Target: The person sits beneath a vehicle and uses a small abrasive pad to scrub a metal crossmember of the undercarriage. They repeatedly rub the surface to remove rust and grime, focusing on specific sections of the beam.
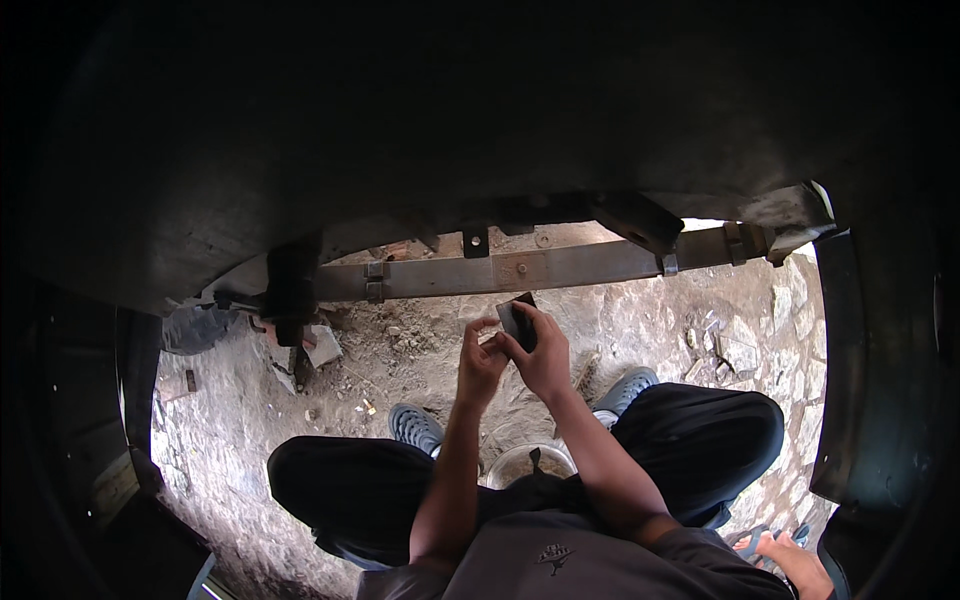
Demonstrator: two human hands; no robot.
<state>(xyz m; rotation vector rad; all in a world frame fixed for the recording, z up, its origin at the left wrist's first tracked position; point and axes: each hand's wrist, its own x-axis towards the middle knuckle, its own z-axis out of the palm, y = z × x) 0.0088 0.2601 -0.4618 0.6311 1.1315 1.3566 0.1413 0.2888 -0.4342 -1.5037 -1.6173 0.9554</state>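
Note:
In my right hand is a small dark flat rectangular piece, pinched between the thumb and the fingers. Its material is too dark to make out. My left hand is close beside it, with the index finger bent toward the piece's left edge and a gap between that finger and the thumb. No object shows in the left hand. Both hands are raised in front of me, just nearer than a long flat steel leaf spring that runs across the view.
A large dark curved panel hangs overhead. Dark upright panels stand left and right. A round pale container is between my legs. Rubble and dirt lie on the ground. Another person's sandalled foot is at lower right.

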